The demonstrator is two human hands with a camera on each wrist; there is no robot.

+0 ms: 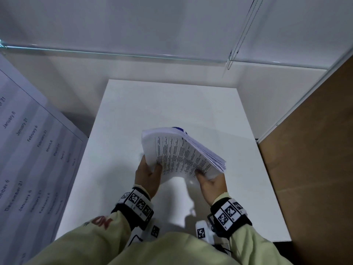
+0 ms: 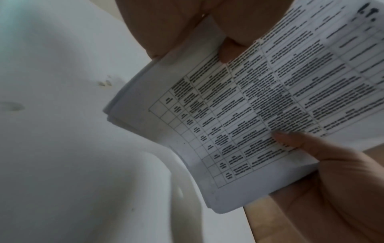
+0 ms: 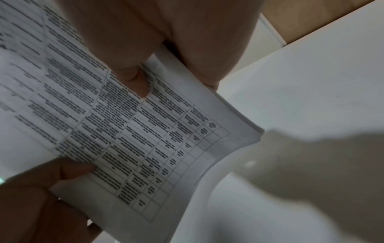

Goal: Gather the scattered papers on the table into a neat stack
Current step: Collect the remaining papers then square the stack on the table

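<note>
A thick stack of papers point(image 1: 181, 153) is held up above the white table point(image 1: 129, 111), bowed, with its right edge fanned. Its top sheet carries a printed table of black text, and a blue-printed corner point(image 1: 179, 129) pokes out at the far edge. My left hand point(image 1: 150, 166) grips the stack's near left corner, thumb on top and fingers underneath. My right hand point(image 1: 209, 175) grips the near right corner the same way. In the left wrist view a thumb point(image 2: 228, 49) presses on the stack point(image 2: 249, 106). The right wrist view shows the stack point(image 3: 135, 131) pinched under a thumb point(image 3: 133, 80).
A large date chart point(image 1: 28, 150) leans at the left of the table. A brown board point(image 1: 315, 169) stands along the right side. White panels close off the back, with a blind cord point(image 1: 236, 48) hanging at the upper right. The stack's shadow lies on the table below it.
</note>
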